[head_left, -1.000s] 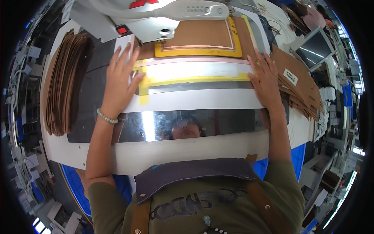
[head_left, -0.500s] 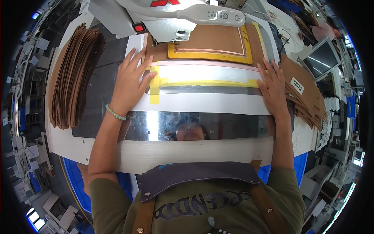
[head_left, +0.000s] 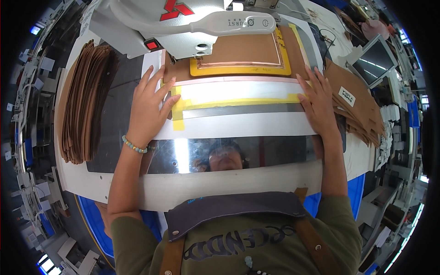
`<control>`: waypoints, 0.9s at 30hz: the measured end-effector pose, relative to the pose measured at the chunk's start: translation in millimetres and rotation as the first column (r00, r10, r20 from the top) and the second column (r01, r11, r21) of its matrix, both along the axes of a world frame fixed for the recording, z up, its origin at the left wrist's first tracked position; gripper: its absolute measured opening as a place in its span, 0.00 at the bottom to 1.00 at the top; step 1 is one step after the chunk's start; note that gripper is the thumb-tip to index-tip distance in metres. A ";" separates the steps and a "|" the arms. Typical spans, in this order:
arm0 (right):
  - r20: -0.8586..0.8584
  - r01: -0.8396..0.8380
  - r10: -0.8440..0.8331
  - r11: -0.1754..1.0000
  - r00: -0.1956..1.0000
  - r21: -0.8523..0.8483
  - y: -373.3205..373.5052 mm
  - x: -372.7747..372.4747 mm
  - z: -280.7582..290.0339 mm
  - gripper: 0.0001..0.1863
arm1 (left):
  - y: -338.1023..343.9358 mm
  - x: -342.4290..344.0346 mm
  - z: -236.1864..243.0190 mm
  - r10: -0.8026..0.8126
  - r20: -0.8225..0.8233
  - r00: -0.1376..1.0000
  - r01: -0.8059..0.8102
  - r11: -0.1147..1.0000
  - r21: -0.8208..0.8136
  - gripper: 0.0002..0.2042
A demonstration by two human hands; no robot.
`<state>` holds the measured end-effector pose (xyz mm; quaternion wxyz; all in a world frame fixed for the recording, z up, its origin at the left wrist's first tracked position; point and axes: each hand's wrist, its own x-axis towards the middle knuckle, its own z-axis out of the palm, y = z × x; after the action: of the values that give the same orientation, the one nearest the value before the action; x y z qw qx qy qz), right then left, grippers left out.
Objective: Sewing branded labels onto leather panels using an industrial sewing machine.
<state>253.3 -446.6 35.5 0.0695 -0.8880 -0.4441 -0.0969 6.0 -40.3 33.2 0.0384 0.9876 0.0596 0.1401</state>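
My left hand (head_left: 149, 107) lies flat with fingers spread at the left end of a white sheet (head_left: 238, 126), its fingertips by the left edge of a brown panel (head_left: 176, 72). At the other end my right hand (head_left: 320, 105) rests the same way, fingers on the panel's right edge. Yellow tape (head_left: 178, 117) runs down beside my left thumb, and another strip crosses toward my right thumb. On the panel, a yellow rectangular frame (head_left: 240, 71) borders a brown inner area, partly hidden under the white machine head (head_left: 172, 43). Neither hand grips anything.
A white lamp (head_left: 238, 23) with a bent neck hangs over the work. A tall stack of brown pieces (head_left: 82, 105) stands at the left. More brown pieces (head_left: 360, 98) lie at the right, near a small screen (head_left: 376, 59). A shiny metal plate (head_left: 275, 153) lies nearer me.
The whole view has shifted slightly, so the machine sits lower and further left in the picture. Both hands keep their places on the sheet and panel edges.
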 end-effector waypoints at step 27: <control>0.092 -0.037 0.022 0.986 0.996 0.164 -4.4 1.0 3.4 0.28 | -30.0 -8.0 59.9 -0.197 0.357 0.913 0.225 0.974 -0.040 0.16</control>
<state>254.3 -450.9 38.9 0.1245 -0.8671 -0.4504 -0.1723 -2.0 -70.3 93.1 0.1028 0.9451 -0.0496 0.3062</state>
